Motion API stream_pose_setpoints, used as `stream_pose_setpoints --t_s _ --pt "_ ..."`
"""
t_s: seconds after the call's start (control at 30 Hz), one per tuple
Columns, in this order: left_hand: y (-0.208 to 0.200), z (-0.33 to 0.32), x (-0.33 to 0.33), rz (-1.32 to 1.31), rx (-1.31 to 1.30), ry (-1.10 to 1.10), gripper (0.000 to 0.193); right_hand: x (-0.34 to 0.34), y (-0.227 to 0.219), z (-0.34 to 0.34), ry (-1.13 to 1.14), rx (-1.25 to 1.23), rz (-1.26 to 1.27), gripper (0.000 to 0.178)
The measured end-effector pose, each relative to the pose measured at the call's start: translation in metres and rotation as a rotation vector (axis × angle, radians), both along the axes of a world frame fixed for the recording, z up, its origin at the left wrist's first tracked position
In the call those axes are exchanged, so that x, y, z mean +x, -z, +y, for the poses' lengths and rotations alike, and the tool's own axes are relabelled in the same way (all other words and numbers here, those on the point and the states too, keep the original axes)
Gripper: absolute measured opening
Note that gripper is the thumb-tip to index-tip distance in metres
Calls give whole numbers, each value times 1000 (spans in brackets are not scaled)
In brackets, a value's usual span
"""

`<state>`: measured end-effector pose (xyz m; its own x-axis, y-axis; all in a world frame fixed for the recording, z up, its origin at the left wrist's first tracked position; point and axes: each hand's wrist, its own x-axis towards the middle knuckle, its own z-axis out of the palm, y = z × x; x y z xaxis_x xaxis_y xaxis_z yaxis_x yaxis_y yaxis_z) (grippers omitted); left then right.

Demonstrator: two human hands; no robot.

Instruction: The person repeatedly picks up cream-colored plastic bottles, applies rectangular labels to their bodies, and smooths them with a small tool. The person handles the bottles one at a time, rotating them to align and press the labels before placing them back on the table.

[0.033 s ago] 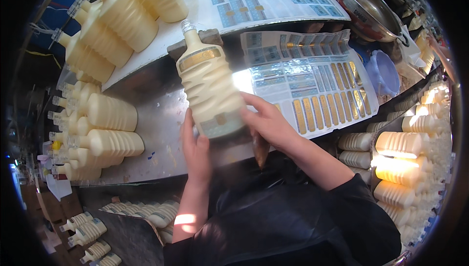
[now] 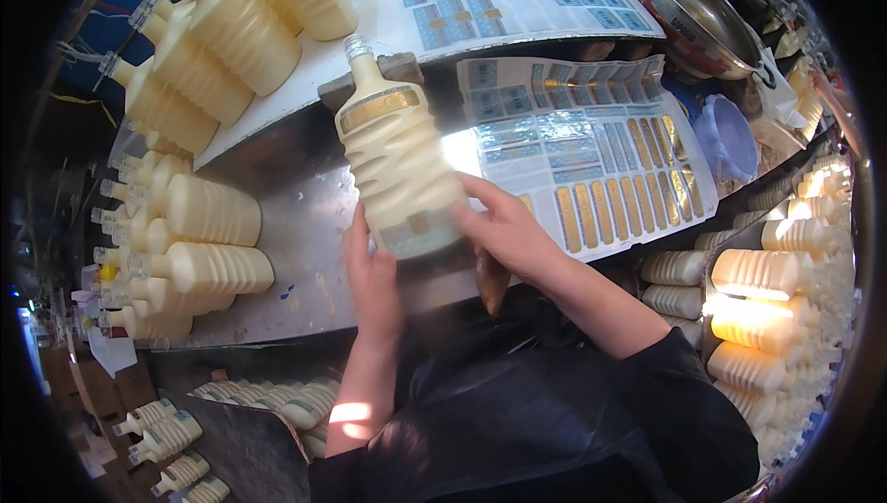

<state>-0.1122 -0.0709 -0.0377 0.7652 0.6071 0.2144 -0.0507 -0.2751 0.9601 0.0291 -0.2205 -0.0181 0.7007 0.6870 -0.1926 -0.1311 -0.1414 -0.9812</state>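
A cream-coloured ribbed bottle (image 2: 395, 157) with a clear threaded neck is held between my two hands, its neck pointing away from me. A gold label (image 2: 379, 108) crosses its shoulder, and a pale blue label (image 2: 418, 231) sits near its base. My left hand (image 2: 371, 267) grips the lower left side, fingers partly hidden behind the bottle. My right hand (image 2: 506, 226) presses against the lower right side, beside the blue label. Brownish blocks (image 2: 401, 69) lie by the bottle's neck; whether they touch it, I cannot tell. Below my right hand shows a brown pointed object (image 2: 492, 283).
Label sheets (image 2: 545, 191) in gold and blue lie right of the bottle, with another sheet (image 2: 462, 23) on the raised white board. Several unlabelled bottles (image 2: 212, 212) stack at left. At right are a metal pan (image 2: 693, 13), a lilac bucket (image 2: 728, 138) and more bottles (image 2: 753, 272).
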Motion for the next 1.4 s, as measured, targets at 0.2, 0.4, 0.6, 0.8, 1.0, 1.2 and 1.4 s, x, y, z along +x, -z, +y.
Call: stream_pose_setpoints --t_s 0.2,0.4,0.6,0.8,1.0,1.2,1.4 --pt "3 -12 12 65 -34 -117 59 0 -8 4 -26 -107 -81 67" --pt "1 -11 12 69 -44 -92 57 -2 -17 5 -16 -68 -47 60" --pt "6 -11 12 4 -122 -83 57 -4 -18 6 -7 -66 -39 59" --pt "6 -11 13 -3 -140 -83 54 -3 -17 6 2 -67 -48 56" --pt "-7 -10 11 104 -64 -82 53 37 -21 -14 125 8 218 33" --pt "-1 -13 12 73 -168 -137 56 3 -73 0 -246 44 -596 30" --pt "8 -8 10 -5 -278 -108 54 -4 -73 3 -95 47 -1307 35"
